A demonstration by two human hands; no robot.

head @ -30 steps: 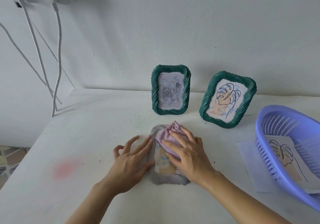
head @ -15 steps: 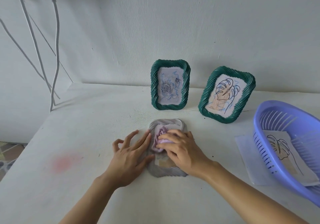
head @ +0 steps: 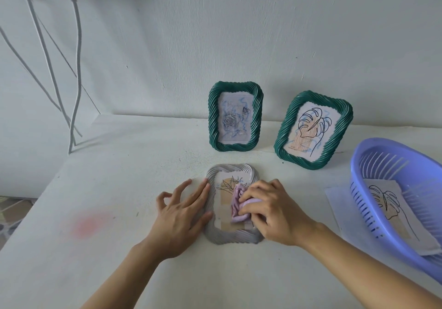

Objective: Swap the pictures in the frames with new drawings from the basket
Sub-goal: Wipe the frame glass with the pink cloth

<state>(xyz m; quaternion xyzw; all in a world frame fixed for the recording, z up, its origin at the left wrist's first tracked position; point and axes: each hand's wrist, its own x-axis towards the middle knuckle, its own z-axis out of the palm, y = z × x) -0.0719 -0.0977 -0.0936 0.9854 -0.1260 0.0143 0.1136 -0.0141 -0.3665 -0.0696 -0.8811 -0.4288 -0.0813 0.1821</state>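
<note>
Wall backs rose frame, leaf frame, basket.

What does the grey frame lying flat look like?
The pale grey, rope-twisted plastic-looking picture frame is a rounded rectangle lying flat, face up, on the white table. It holds a leaf drawing with tan patches. The left hand rests on its left edge; the right hand presses a crumpled lilac cloth onto its front.

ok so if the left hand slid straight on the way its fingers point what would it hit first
The left hand rests against the left rim of the grey frame. Sliding on, away and rightward, it would probably next meet the green frame with the rose; depth is unclear.
</note>
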